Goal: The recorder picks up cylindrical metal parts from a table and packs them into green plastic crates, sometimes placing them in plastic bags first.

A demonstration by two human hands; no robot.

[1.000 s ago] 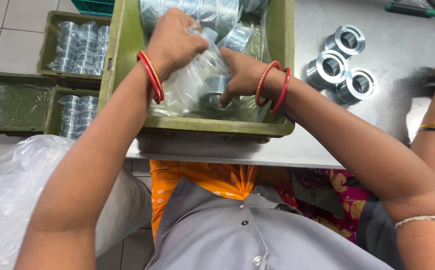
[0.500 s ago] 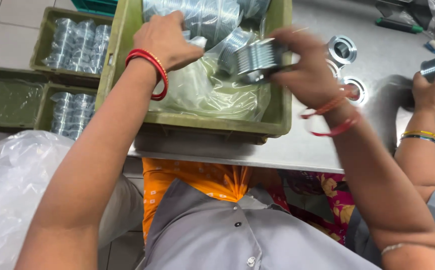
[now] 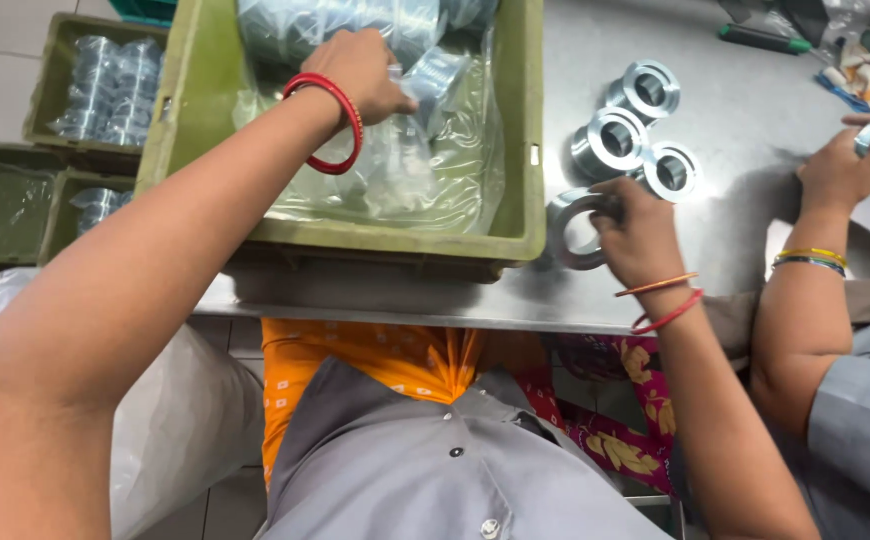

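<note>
My left hand (image 3: pixel 360 72) reaches into the green crate (image 3: pixel 520 150) and grips the clear plastic liner bag (image 3: pixel 395 170) next to a wrapped metal part (image 3: pixel 435 75). On the steel table (image 3: pixel 755 130), just right of the crate, my right hand (image 3: pixel 635 230) holds a shiny metal ring part (image 3: pixel 567 228) against the surface. Three more ring parts (image 3: pixel 635 130) stand in a cluster just beyond that hand.
A co-worker's hands (image 3: pixel 855 160) handle a small item at the right. Smaller green crates (image 3: pixel 65 95) with bagged metal parts sit on the floor at the left. A large clear plastic bag (image 3: pixel 185 410) hangs by my left knee. Tools lie at the table's far edge.
My right hand lifted a metal ring part out of the crate, carried it right, and brought it down onto the table beside the others. My left hand stayed in the crate.
</note>
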